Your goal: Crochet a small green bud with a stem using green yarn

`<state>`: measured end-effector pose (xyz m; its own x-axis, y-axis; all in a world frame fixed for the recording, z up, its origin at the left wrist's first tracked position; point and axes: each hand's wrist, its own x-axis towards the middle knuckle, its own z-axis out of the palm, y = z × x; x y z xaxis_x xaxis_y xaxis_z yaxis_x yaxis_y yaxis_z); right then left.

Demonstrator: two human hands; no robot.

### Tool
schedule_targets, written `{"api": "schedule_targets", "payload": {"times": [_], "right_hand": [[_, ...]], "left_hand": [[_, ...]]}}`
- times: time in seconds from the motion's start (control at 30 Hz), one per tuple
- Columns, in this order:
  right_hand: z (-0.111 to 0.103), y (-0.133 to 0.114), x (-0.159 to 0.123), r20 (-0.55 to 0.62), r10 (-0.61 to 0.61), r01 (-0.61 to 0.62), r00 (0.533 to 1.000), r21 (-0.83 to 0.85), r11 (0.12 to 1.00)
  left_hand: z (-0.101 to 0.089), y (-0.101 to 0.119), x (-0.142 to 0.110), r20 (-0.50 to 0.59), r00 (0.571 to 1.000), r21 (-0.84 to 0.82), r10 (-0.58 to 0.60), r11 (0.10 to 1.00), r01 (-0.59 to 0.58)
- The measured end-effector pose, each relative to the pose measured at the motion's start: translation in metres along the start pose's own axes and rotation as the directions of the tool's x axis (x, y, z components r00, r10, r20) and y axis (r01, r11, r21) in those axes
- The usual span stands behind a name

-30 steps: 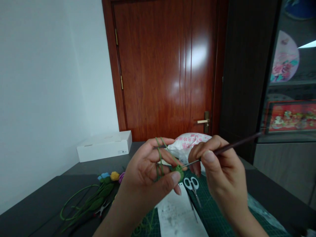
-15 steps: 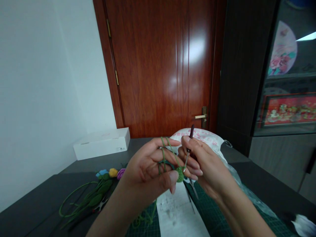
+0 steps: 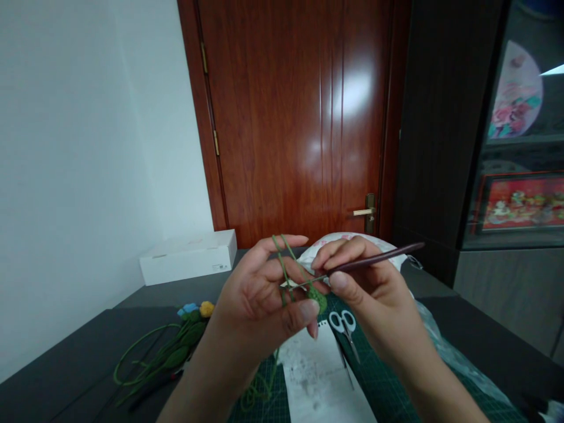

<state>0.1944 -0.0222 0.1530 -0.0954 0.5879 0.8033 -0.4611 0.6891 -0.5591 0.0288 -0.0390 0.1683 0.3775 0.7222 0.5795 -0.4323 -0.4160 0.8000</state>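
The dark counter (image 3: 101,341) goes back to the brown door (image 3: 286,117), and on my left it runs up to the white wall (image 3: 79,147). On my right, a wide dark strip of it lies between the green mat (image 3: 383,382) and the cabinet (image 3: 506,305). I hold my hands up over the mat, so they have room above and out to both sides.

The little green knitted piece (image 3: 318,301) is between my hands, right at my left thumb. My left hand (image 3: 264,299) pinches it, and green yarn (image 3: 282,264) goes around my fingers. My right hand (image 3: 374,288) grasps the hook (image 3: 370,259) like a pencil. Its thin metal end points left, just over the knitted piece and near the yarn. I can't tell if the tip has caught it.

I count one hook and one knitted piece. Under my hands are one sheet of paper (image 3: 317,382), one pair of scissors (image 3: 342,322) and one thin dark stick (image 3: 346,365). On the left I see one yellow flower (image 3: 206,309), something blue (image 3: 188,309) beside it, and one long white box (image 3: 189,258) near the wall.
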Motion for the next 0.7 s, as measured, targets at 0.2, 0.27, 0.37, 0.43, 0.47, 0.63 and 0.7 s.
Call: {"api": "schedule_targets", "payload": {"times": [0.2, 0.27, 0.37, 0.43, 0.47, 0.63, 0.7], "right_hand": [[0.011, 0.006, -0.006, -0.046, -0.176, 0.176, 0.983, -0.002, 0.984], [0.014, 0.009, -0.008, -0.081, -0.192, 0.195, 0.978, 0.028, 0.980], [0.018, 0.011, -0.010, -0.124, -0.183, 0.194, 0.975, 0.079, 0.978], [0.020, 0.010, -0.011, -0.142, -0.169, 0.186, 0.975, 0.115, 0.976], [0.020, 0.010, -0.011, -0.142, -0.155, 0.175, 0.978, 0.144, 0.974], [0.021, 0.007, -0.011, -0.075, -0.039, 0.062, 0.996, 0.326, 0.943], [0.020, 0.007, -0.009, -0.052, -0.006, 0.024, 0.999, 0.350, 0.936]], "left_hand": [[0.006, 0.003, -0.002, -0.053, 0.999, -0.010, 0.003, 1.000, -0.003], [0.007, 0.003, -0.003, -0.066, 0.998, -0.002, 0.015, 1.000, -0.015], [0.009, 0.003, -0.004, -0.072, 0.996, 0.013, 0.054, 0.998, -0.054], [0.009, 0.002, -0.004, -0.066, 0.994, 0.012, 0.085, 0.996, -0.084], [0.009, 0.001, -0.004, -0.056, 0.993, 0.006, 0.100, 0.995, -0.100], [0.007, -0.001, -0.004, -0.018, 0.997, -0.032, 0.081, 0.996, -0.081], [0.006, 0.000, -0.004, -0.010, 0.999, -0.051, 0.052, 0.997, -0.053]]}}
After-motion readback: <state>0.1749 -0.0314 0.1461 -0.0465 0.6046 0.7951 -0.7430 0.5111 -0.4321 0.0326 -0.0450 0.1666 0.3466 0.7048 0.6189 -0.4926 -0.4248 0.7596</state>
